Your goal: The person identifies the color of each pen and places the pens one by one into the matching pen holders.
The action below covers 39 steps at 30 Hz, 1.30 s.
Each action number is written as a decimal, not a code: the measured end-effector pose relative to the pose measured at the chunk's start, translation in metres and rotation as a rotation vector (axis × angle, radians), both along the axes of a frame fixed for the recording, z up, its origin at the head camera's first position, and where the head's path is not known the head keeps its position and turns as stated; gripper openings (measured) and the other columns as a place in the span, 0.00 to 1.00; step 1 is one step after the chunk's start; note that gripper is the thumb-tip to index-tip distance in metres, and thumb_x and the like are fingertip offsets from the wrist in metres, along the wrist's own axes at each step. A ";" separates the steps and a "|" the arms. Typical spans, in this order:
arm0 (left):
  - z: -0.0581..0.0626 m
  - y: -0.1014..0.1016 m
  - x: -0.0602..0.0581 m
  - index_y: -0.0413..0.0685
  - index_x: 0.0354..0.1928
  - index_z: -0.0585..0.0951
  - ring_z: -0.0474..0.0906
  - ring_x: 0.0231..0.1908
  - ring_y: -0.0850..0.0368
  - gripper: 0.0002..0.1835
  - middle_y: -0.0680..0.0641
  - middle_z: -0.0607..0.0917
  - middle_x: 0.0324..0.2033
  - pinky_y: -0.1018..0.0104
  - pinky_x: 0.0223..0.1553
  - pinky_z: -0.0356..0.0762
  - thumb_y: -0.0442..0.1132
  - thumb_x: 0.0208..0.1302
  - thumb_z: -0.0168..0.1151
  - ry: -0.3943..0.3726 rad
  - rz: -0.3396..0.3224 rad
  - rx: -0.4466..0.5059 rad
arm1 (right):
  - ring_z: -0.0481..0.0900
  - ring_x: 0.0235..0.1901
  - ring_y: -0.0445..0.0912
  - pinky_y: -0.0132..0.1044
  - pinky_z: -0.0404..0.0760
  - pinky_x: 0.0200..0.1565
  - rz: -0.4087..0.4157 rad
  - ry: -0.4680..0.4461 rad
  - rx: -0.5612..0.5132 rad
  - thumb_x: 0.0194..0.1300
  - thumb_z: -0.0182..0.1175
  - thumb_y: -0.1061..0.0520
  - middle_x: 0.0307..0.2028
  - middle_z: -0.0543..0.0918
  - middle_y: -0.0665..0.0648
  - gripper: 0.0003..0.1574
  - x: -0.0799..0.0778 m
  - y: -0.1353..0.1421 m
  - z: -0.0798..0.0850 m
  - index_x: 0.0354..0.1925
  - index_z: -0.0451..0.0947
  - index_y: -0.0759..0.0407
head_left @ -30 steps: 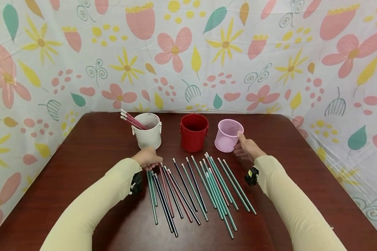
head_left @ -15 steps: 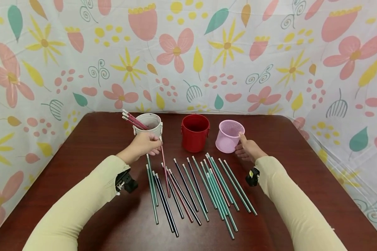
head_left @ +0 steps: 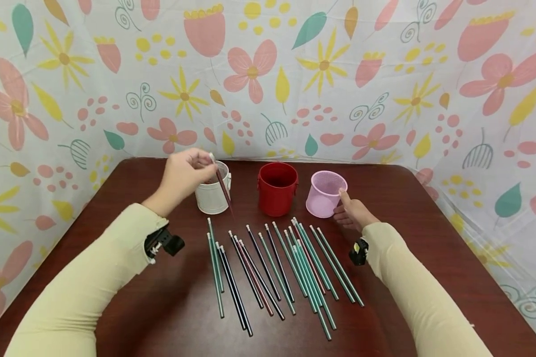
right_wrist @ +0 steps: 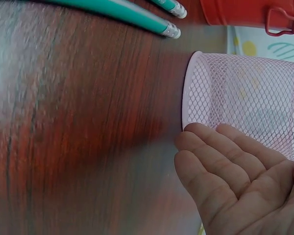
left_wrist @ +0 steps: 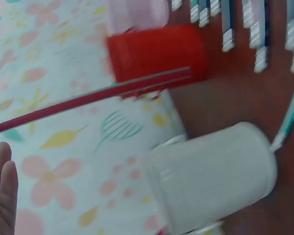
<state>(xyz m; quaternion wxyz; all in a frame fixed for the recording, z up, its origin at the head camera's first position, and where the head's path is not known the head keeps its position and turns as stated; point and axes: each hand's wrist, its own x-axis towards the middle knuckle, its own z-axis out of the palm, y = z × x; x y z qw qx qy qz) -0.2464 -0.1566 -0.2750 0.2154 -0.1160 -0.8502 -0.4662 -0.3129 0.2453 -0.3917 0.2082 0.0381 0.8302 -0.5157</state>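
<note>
My left hand [head_left: 183, 173] pinches a red pencil [head_left: 223, 187] near its white eraser end. The pencil slants down in front of the white bucket [head_left: 212, 198], and the hand covers part of that bucket's mouth. In the left wrist view the held pencil [left_wrist: 88, 102] crosses before the red bucket [left_wrist: 157, 54], slightly blurred. Over at the right, my right hand [head_left: 356, 213] rests against the pink mesh cup [head_left: 321, 201], thumb at the rim. The right wrist view shows its fingers [right_wrist: 220, 161] extended along the mesh wall.
Several green, dark blue and red pencils [head_left: 310, 277] lie spread across the brown table [head_left: 161, 307], eraser ends pointing away from me. A red bucket [head_left: 277, 196] stands between the white bucket and the pink cup. Flowered cloth [head_left: 268, 114] hangs behind the table.
My left hand has lifted a red pencil from the table's left group and carried it up and back to the white bucket. The right hand has stayed at the pink cup.
</note>
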 end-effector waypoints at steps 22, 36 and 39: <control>0.038 -0.041 -0.030 0.36 0.31 0.79 0.77 0.22 0.75 0.04 0.68 0.79 0.17 0.80 0.27 0.76 0.31 0.58 0.62 0.006 0.136 0.262 | 0.70 0.58 0.68 0.56 0.70 0.58 -0.038 0.021 0.047 0.71 0.18 0.30 0.57 0.69 0.80 0.60 0.011 -0.004 0.014 0.60 0.61 0.84; -0.045 -0.043 -0.035 0.26 0.40 0.79 0.79 0.23 0.71 0.12 0.49 0.83 0.30 0.73 0.34 0.80 0.32 0.61 0.62 -0.180 0.163 0.299 | 0.72 0.57 0.66 0.55 0.70 0.58 -0.054 0.015 0.048 0.71 0.18 0.30 0.57 0.70 0.79 0.59 0.009 -0.004 0.012 0.60 0.62 0.83; -0.055 -0.045 -0.035 0.25 0.41 0.79 0.79 0.22 0.73 0.13 0.53 0.82 0.26 0.72 0.34 0.81 0.32 0.61 0.62 -0.225 0.161 0.328 | 0.72 0.57 0.66 0.56 0.70 0.58 -0.052 0.016 0.048 0.71 0.18 0.30 0.57 0.70 0.79 0.59 0.009 -0.004 0.013 0.60 0.61 0.83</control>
